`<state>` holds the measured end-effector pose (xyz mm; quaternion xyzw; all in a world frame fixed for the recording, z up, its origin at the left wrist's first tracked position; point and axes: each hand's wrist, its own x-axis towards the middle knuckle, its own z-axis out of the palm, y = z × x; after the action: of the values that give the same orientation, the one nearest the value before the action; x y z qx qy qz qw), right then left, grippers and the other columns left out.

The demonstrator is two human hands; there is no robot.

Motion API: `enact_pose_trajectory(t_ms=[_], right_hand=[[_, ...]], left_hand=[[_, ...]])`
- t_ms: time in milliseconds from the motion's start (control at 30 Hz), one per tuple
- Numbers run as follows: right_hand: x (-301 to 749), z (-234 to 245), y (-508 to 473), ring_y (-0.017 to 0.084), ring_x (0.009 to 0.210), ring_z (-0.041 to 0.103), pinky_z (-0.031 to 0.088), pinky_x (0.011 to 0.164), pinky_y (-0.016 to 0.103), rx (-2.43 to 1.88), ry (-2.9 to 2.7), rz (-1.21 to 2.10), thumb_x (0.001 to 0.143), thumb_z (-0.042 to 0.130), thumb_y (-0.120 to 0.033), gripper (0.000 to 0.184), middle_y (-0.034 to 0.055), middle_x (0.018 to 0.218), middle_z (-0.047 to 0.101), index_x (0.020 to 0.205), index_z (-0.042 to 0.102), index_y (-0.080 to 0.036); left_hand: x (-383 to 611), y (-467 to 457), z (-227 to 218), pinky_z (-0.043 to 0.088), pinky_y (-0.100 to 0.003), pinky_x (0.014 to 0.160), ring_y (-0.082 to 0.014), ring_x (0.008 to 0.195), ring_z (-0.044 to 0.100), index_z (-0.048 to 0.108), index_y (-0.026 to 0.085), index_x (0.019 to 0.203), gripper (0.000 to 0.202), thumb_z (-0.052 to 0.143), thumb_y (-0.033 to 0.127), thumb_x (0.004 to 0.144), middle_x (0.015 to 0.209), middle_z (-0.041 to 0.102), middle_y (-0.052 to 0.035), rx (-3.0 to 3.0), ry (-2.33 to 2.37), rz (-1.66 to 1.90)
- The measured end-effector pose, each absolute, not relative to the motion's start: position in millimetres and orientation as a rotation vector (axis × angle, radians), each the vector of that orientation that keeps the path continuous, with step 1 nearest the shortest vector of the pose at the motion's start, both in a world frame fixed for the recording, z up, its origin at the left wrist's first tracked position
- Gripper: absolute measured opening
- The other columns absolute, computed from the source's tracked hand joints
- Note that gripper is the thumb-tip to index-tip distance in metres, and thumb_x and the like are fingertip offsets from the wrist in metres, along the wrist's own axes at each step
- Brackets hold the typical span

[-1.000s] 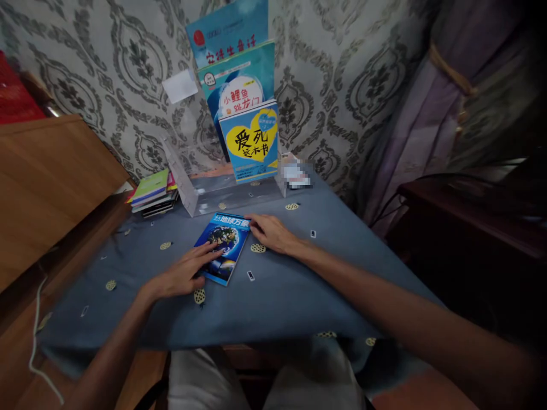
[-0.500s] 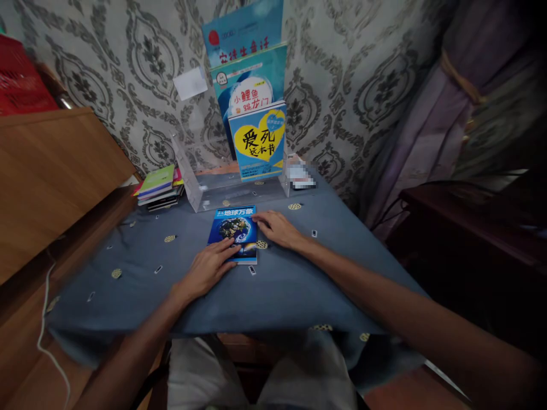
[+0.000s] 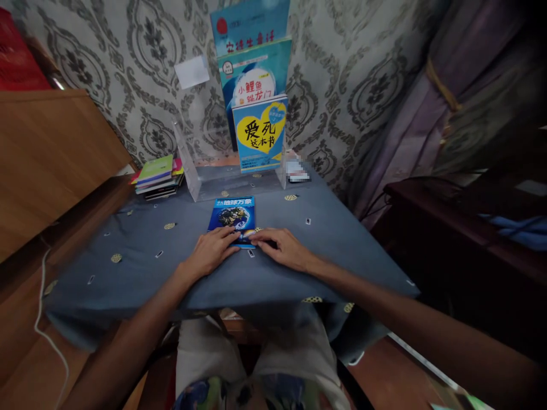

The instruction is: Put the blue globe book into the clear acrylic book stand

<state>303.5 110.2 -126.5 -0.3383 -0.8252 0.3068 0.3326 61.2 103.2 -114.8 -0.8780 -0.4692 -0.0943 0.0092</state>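
left hand (image 3: 212, 249) lies flat, unclamped, seemingly steadying the blue book (image 3: 233, 217); right hand (image 3: 285, 248), grip unclear; lifting calls for fingertips beneath.

And here are the two hands, almost meeting: left hand (image 3: 212, 249) palm down, fingers stretched forward and inward, thumb reaching toward its partner. Right hand (image 3: 282, 246) opposite, fingers gathered and pointing across, thumb tucked on the near side. Just a narrow gap between the fingertips! Behind them, the left forearm (image 3: 147, 319) and right forearm (image 3: 376, 299), both bare, slant outward and back.
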Motion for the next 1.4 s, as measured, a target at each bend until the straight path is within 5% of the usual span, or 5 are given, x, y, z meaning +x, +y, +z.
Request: enact_pose_trajectory(t_ms=[267,567,833,1400], right_hand=[[303,-124,109,0.020,0.100,0.069,0.051,0.091,0.036,-0.928,-2.107,0.804,0.089,0.050,-0.018,0.031,0.0049,0.108,0.077,0.109,0.073,-0.021],[303,-123,107,0.017,0.082,0.066,0.050,0.077,0.030,-1.020,-2.125,0.709,0.090,0.051,-0.024,0.032,0.0051,0.103,0.077,0.113,0.073,-0.020],[304,-137,112,0.020,0.093,0.069,0.053,0.087,0.035,-0.888,-2.258,0.544,0.088,0.054,-0.018,0.028,0.0060,0.107,0.076,0.109,0.073,-0.022],[305,-141,108,0.023,0.100,0.067,0.053,0.090,0.039,-0.738,-2.354,0.331,0.092,0.054,-0.017,0.020,0.0085,0.102,0.075,0.103,0.070,-0.019]], left_hand=[[69,97,-110,0.049,-0.033,0.086,-0.0233,0.104,0.061,0.063,0.019,0.111,0.028,0.041,0.035,0.103,0.111,0.068,-0.0105,-2.696,-1.319,-0.155],[67,102,-100,0.048,-0.034,0.086,-0.0221,0.097,0.064,0.069,0.019,0.100,0.035,0.037,0.031,0.103,0.100,0.069,-0.0094,-2.749,-1.327,-0.249],[58,93,-121,0.051,-0.038,0.096,-0.0237,0.113,0.062,0.067,0.024,0.121,0.033,0.051,0.041,0.098,0.125,0.067,-0.0076,-2.704,-1.359,-0.483],[13,162,-157,0.039,-0.046,0.115,-0.0248,0.129,0.056,0.063,0.013,0.127,0.042,0.044,0.027,0.093,0.139,0.061,-0.0128,-2.530,-1.809,-0.923]])
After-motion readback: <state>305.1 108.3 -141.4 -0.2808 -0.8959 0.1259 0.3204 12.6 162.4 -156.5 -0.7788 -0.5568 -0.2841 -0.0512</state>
